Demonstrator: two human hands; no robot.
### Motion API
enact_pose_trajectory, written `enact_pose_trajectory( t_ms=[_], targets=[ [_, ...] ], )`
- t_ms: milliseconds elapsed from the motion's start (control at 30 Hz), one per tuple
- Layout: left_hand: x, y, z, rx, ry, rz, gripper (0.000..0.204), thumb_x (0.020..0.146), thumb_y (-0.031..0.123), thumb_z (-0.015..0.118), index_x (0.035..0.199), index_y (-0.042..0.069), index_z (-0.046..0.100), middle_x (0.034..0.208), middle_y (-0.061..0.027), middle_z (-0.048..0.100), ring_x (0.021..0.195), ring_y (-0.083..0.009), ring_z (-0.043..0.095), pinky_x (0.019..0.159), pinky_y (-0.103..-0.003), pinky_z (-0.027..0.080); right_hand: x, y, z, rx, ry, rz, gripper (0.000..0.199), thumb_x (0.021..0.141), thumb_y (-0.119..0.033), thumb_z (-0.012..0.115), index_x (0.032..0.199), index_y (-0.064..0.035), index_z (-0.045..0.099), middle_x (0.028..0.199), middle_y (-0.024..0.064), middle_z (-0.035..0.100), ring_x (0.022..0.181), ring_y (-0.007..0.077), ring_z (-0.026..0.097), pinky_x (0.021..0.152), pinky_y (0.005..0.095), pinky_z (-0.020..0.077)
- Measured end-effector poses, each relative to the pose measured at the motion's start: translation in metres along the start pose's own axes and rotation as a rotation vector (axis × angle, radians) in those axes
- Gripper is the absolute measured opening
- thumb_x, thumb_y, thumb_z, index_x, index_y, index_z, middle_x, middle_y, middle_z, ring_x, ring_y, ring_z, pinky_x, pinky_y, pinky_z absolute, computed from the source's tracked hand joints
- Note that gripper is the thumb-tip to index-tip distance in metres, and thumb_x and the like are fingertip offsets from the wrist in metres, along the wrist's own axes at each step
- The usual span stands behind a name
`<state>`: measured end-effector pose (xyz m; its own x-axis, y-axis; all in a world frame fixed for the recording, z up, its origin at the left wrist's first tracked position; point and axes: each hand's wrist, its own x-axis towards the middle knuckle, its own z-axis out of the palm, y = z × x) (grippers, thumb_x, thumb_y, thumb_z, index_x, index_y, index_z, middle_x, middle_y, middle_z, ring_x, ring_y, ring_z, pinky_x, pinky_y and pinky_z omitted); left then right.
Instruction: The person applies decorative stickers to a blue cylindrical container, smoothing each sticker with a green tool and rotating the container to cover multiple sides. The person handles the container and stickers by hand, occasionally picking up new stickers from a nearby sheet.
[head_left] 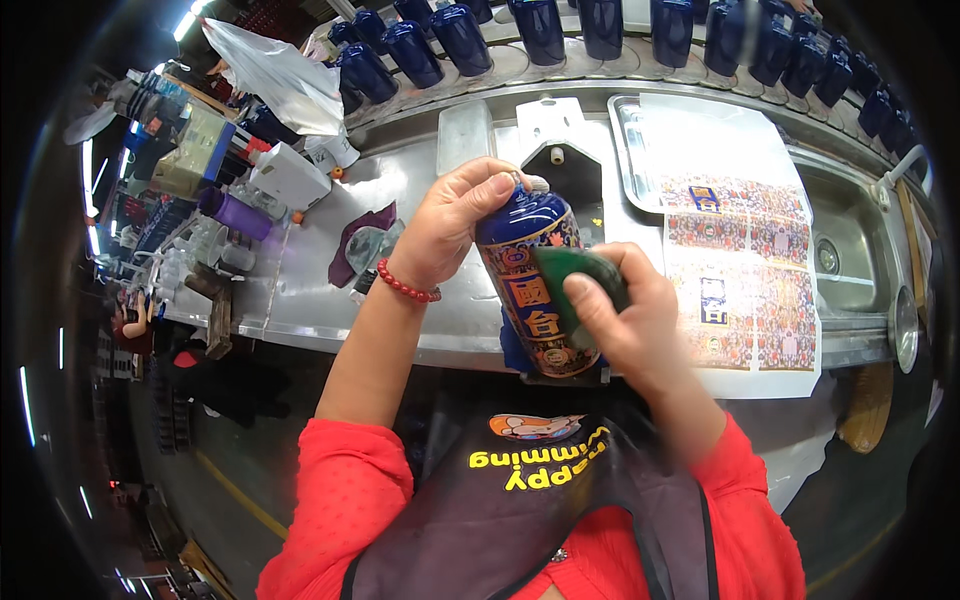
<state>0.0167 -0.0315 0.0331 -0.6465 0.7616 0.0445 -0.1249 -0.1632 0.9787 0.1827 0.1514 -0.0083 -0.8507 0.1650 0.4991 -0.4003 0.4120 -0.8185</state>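
A dark blue glazed bottle [512, 262] with a colourful patterned wrap lies tilted over the near edge of the metal bench. My left hand [452, 215] is closed around its neck end, a red bead bracelet on the wrist. In my right hand [640, 312] is a flat green scraper-like pad [568, 278], pressed against the right side of the bottle's decorated wall. The fingers behind the pad are partly hidden. To the right of this hand lies a large sheet of printed decals [740, 330], with patterns like the bottle's.
A metal tray [628, 165] lies partly under the decal sheets, beside a sink [850, 240]. Dark blue bottles [540, 30] line a curved conveyor along the back. A purple cloth [352, 245], a purple cup [235, 213] and a white box [290, 178] are on the left.
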Motion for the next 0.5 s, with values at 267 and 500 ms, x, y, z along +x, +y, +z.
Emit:
enact_pose_trajectory(
  t_ms=[267,500],
  targets=[
    [-0.001,-0.017,-0.028,-0.103,-0.077,0.0,0.038,0.103,0.036,0.061,0.12,0.002,0.06,0.108,-0.0095,0.071,0.095,-0.0147,0.071,0.085,-0.029,0.059,-0.01,-0.002,0.006,0.254,0.004,0.115,0.016,0.095,-0.015,0.071,0.105,-0.0029,0.066,0.092,0.006,0.069,0.083,0.008,0.062,0.076,0.0245,0.0504],
    [-0.003,-0.039,-0.051,-0.223,-0.093,0.029,0.035,0.106,0.032,0.054,0.118,0.0,0.063,0.112,-0.0112,0.072,0.102,-0.0186,0.07,0.093,-0.033,0.056,-0.027,0.03,-0.003,0.264,0.224,0.301,0.018,0.094,-0.016,0.072,0.099,0.0,0.066,0.08,0.0008,0.067,0.072,0.0058,0.058,0.065,0.0239,0.0488]
  ],
)
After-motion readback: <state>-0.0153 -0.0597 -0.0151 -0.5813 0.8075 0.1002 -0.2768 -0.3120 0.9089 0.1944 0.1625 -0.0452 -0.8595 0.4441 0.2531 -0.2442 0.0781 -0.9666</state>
